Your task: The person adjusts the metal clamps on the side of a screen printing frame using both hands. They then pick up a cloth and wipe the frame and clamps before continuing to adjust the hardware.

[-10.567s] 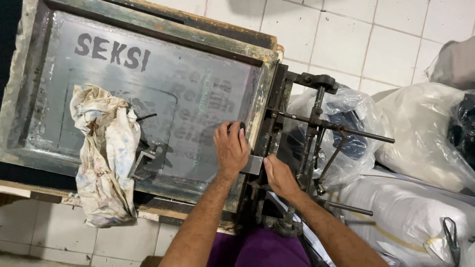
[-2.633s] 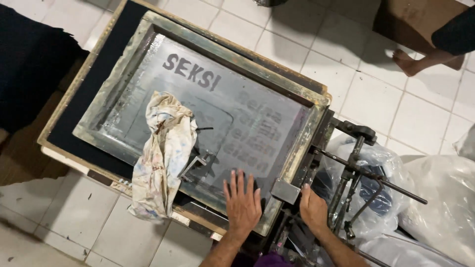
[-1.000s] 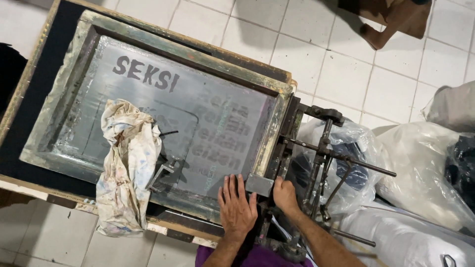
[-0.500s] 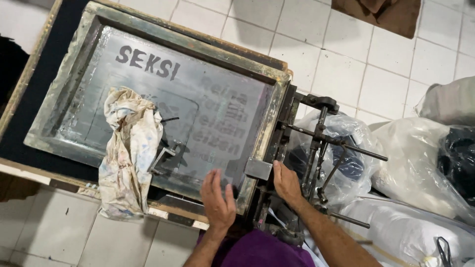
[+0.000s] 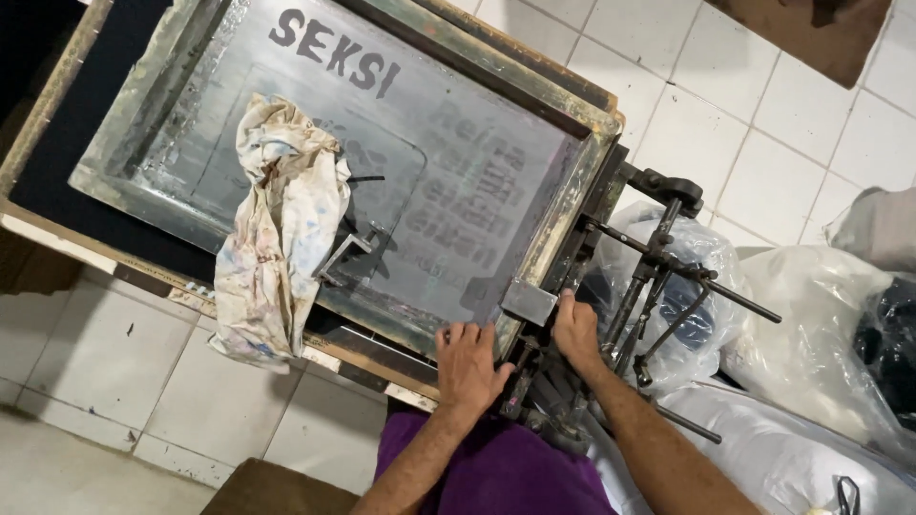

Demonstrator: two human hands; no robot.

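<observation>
A large printing screen in a grey-green metal frame (image 5: 563, 205) lies flat on a wooden table, its mesh bearing dark lettering. My left hand (image 5: 469, 364) rests palm down on the frame's near edge, fingers spread. My right hand (image 5: 576, 329) grips the black metal clamp assembly (image 5: 658, 257) at the frame's right end, beside a small grey metal plate (image 5: 528, 301). A stained, crumpled rag (image 5: 279, 224) lies on the mesh and hangs over the near edge. A small metal tool (image 5: 342, 256) lies on the mesh next to the rag.
Clear plastic bags (image 5: 811, 334) with dark contents are piled at the right, on a white tiled floor (image 5: 782, 162). The table's wooden edge (image 5: 143, 277) runs along the left. My purple clothing (image 5: 496, 472) shows at the bottom.
My left hand has slid to the near edge of the frame and settled there. My right hand stays on the clamp. The view has shifted slightly.
</observation>
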